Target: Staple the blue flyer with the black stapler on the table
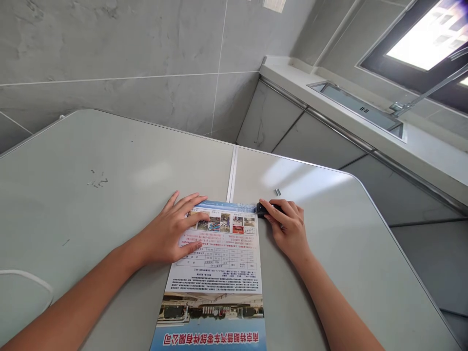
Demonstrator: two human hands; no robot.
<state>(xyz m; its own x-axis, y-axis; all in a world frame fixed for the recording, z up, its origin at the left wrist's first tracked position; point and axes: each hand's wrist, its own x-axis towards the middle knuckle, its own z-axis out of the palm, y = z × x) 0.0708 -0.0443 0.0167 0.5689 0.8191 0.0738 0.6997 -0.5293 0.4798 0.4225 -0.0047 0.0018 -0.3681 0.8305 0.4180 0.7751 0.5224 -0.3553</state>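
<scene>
A printed leaflet (219, 282) with blue ends, small photos and a table of text lies on the table, upside down to me. Spread fingers of my left hand (179, 229) rest flat across its upper left part. At the leaflet's top right corner, my right hand (288, 226) is closed around a small black stapler (261, 209). The stapler's front end meets the paper's edge; most of its body is under my fingers, so I cannot tell whether its jaws are pressed together. Just beyond that hand lie two short silvery staple strips (277, 192).
The pale table (120, 204) has a seam running away from me and dark scuffs at left. A white cable (34, 275) curves at the left edge. Beyond stand a tiled wall (146, 44) and, at right, a counter (431, 151) with a sink (358, 109) and tap.
</scene>
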